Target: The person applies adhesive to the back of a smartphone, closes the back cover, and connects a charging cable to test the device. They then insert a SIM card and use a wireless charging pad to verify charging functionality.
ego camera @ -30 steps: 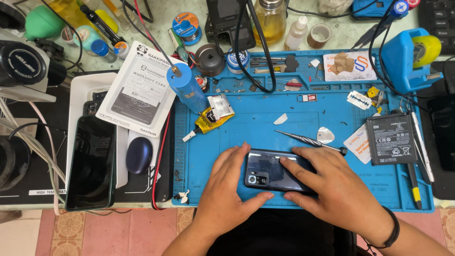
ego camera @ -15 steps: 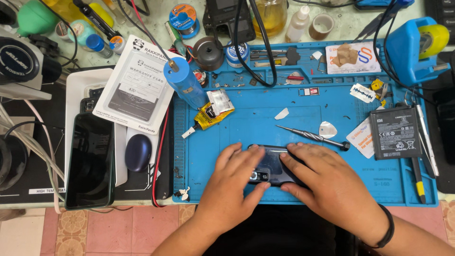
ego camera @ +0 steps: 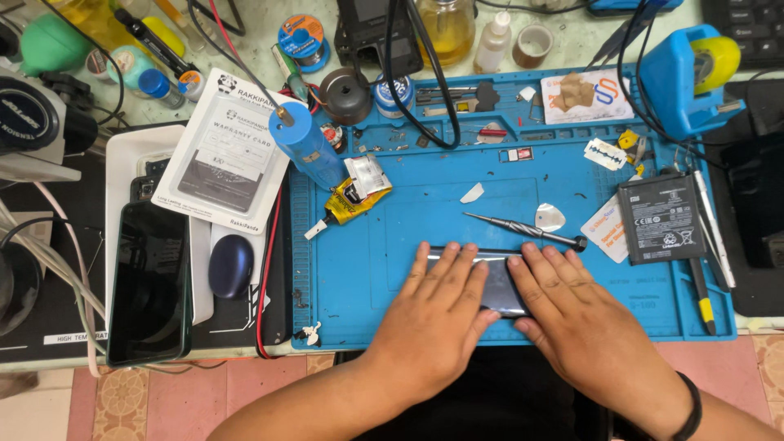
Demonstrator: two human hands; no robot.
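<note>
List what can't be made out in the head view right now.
- Phone on the blue mat: mostly covered by the left hand and right hand; which face is up cannot be told.
- Small parts along the mat's top tray: too small to identify.
- Microscope: cut off by the left edge.
- Keyboard: cut off at the top right corner.

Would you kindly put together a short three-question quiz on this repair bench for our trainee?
1. True or false: both hands lie flat on the dark phone.
2. What slim metal tool lies just beyond the right hand?
3. The yellow glue tube lies: A) on the blue mat, B) on the white card, C) in the left hand.

Key: 1 true; 2 the screwdriver; 3 A.
</note>
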